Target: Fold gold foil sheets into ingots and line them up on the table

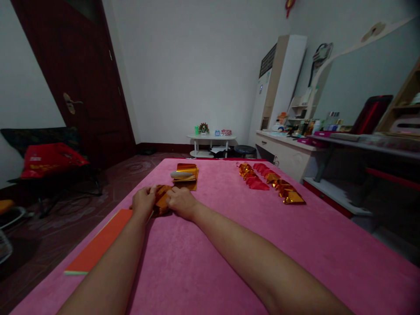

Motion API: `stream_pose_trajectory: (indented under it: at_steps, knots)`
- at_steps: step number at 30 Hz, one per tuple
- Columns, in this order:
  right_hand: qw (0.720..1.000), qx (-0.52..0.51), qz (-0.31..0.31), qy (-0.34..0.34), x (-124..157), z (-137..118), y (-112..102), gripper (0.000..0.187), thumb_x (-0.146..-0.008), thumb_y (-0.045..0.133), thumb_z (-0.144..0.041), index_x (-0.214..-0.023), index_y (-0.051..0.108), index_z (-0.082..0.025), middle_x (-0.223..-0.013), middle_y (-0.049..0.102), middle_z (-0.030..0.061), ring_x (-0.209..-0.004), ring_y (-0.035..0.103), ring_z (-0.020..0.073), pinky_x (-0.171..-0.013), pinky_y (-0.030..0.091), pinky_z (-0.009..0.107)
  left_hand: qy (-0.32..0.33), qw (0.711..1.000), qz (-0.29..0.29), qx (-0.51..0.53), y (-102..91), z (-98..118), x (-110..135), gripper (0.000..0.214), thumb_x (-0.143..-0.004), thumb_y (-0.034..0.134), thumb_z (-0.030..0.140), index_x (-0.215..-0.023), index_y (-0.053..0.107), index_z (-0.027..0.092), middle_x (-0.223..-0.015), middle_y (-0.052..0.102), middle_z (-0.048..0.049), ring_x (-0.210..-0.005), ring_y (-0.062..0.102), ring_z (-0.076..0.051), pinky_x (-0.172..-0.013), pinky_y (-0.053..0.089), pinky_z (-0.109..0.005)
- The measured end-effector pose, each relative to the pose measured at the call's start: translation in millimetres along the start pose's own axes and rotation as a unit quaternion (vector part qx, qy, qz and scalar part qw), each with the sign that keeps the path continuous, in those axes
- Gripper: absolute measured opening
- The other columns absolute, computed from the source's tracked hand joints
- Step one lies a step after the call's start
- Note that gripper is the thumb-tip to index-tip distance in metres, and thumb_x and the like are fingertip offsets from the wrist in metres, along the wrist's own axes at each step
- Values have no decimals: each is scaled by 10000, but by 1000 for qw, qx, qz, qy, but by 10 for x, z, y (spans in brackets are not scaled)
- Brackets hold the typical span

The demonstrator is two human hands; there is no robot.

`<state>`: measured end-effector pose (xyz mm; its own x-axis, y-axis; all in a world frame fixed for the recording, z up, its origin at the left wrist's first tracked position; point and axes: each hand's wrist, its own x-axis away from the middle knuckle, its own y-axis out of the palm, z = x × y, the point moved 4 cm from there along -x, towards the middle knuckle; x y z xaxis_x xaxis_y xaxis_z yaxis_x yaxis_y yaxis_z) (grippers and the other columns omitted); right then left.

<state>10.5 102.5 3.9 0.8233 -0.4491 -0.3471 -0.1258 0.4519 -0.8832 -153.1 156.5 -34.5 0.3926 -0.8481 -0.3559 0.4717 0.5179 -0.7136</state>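
Observation:
Between my two hands is a sheet of shiny gold foil paper, partly folded or bunched, on the pink cloth. My left hand grips its left side, fingers closed. At its right side my right hand has its fingers bent and pressed onto the foil. Just beyond them lies a stack of gold foil sheets with a greyish rounded object on it. An orange sheet or pad lies beside my left forearm, which covers part of it.
Farther right on the cloth are twisted gold foil pieces and red ones. A dresser with bottles stands to the right. Behind is a small white table; at left a chair holds a red bag.

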Motion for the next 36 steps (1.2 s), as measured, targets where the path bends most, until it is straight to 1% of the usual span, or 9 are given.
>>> stream_pose_trajectory:
  at_steps: [11, 14, 17, 19, 20, 24, 28, 32, 36]
  knots:
    - [999, 0, -15, -52, 93, 26, 24, 187, -850, 473, -118, -875, 658, -129, -958, 632, 94, -890, 526, 206, -659, 435, 286, 21, 999, -17, 24, -14, 55, 62, 416, -811, 417, 486, -747, 686, 175, -714, 681, -79, -696, 591, -228, -561, 332, -272]
    - [999, -23, 19, -26, 212, 10, -119, 184, -862, 469, -134, -870, 652, -124, -932, 636, 104, -833, 540, 196, -654, 421, 287, 20, 999, -12, 40, -20, 63, 74, 419, -829, 398, 475, -784, 689, 177, -737, 685, -81, -692, 594, -219, -566, 329, -271]
    - [984, -144, 97, 34, 433, 45, -353, 149, -855, 502, -169, -877, 648, -153, -895, 654, 77, -815, 554, 179, -700, 408, 284, 24, 999, 4, 44, -39, 77, 87, 393, -831, 415, 456, -795, 690, 178, -737, 684, -78, -691, 595, -211, -575, 336, -269]
    - [935, -266, 164, 167, 659, 207, -488, 154, -863, 499, -212, -869, 648, -172, -833, 660, 48, -747, 562, 153, -682, 401, 269, 30, 998, 21, 55, -63, 125, 106, 377, -834, 424, 425, -747, 680, 162, -725, 676, -86, -699, 592, -209, -599, 348, -273]
    - [892, -324, 194, 250, 801, 317, -527, 156, -851, 509, -238, -791, 636, -172, -737, 640, 31, -673, 548, 144, -622, 389, 258, 36, 997, 28, 64, -72, 170, 121, 371, -833, 432, 413, -720, 674, 156, -726, 674, -89, -708, 591, -209, -613, 357, -274]
    - [621, -596, 224, 457, 1372, 671, -437, 219, -817, 550, -356, -695, 563, -174, -487, 470, -23, -428, 410, 94, -427, 280, 234, 91, 986, 40, 137, -77, 493, 222, 375, -875, 382, 377, -827, 673, 145, -852, 683, -79, -809, 597, -187, -701, 405, -263]
    - [529, -620, 246, 524, 1750, 848, -280, 118, -772, 578, -306, -800, 560, -193, -442, 449, -36, -347, 396, 95, -364, 297, 227, 163, 964, -9, 209, -1, 905, 431, 409, -904, 340, 384, -865, 664, 137, -809, 681, -55, -755, 610, -169, -670, 446, -252]
    - [464, -623, 289, 560, 1850, 836, -155, 413, -730, 575, -153, -1127, 469, -189, -585, 578, -15, -440, 556, 116, -421, 432, 209, 278, 928, -65, 238, 74, 1276, 791, 242, -849, 468, 273, -970, 645, 159, -980, 655, -78, -856, 603, -180, -733, 475, -280]
    - [406, -677, 293, 539, 1754, 695, -144, 484, -741, 539, -73, -1202, 415, -147, -642, 640, 17, -515, 632, 119, -507, 511, 206, 414, 885, -124, 176, 176, 1539, 1187, 440, -792, 552, 211, -1228, 533, 261, -1243, 531, -83, -1034, 557, -194, -850, 466, -308]
